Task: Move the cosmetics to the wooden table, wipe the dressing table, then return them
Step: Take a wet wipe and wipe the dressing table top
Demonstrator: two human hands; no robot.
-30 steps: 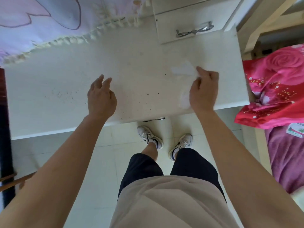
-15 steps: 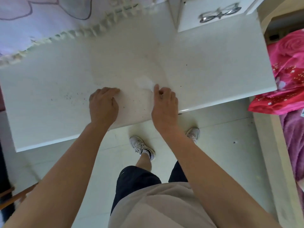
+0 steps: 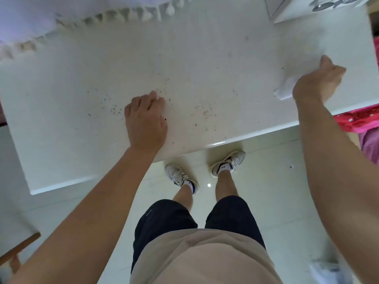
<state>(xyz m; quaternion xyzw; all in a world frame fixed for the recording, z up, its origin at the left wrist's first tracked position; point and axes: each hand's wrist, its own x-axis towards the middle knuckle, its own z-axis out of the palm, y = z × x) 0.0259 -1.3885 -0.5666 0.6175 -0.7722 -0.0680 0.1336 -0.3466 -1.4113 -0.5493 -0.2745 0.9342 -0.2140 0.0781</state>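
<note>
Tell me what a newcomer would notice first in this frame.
The bare white dressing table fills the upper frame, with dark specks and crumbs scattered across its middle. The right hand presses a white wipe at the table's right edge, while the left hand rests flat near the front edge. No cosmetics are on the tabletop.

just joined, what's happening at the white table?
A person is wiping the white dressing table. The right hand presses a white tissue on the top near its right end. The left hand rests flat near the front edge, holding nothing. No cosmetics are on the top, and dark specks lie between the hands, so the wipe is not done.
</note>
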